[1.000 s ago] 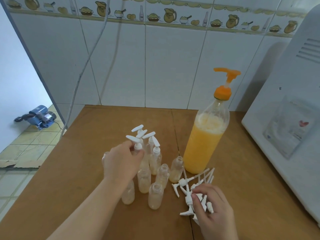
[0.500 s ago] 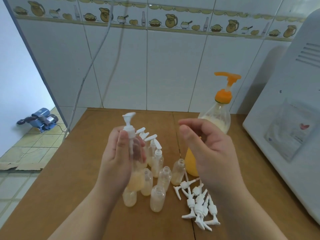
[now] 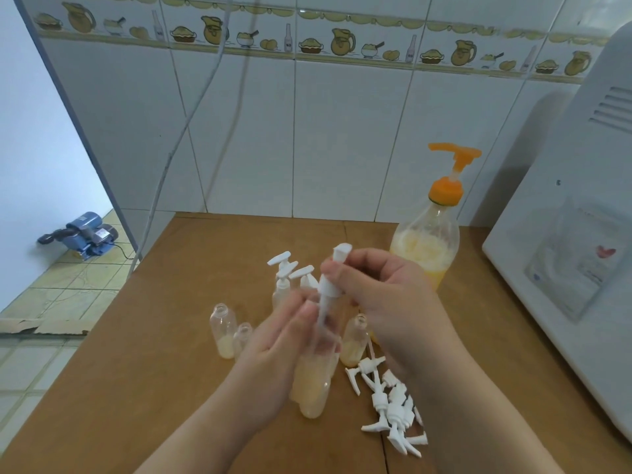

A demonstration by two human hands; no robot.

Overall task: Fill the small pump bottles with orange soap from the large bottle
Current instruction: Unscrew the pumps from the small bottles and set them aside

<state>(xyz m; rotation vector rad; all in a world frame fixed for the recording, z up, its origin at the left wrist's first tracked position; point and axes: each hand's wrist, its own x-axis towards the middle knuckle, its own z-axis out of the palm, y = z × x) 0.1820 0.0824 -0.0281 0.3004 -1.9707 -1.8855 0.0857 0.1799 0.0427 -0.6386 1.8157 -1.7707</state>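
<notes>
The small pump bottle, partly filled with pale soap, was held above the table in front of the other small bottles, gripped by the left hand. The right hand, half a second earlier empty and apart from it, had closed in and now pinched the white pump head, whose tube stood drawn partly out of the neck. This bottle appeared to be under opening for more soap; the large bottle stood untouched behind, loose pumps heaped just beside.
</notes>
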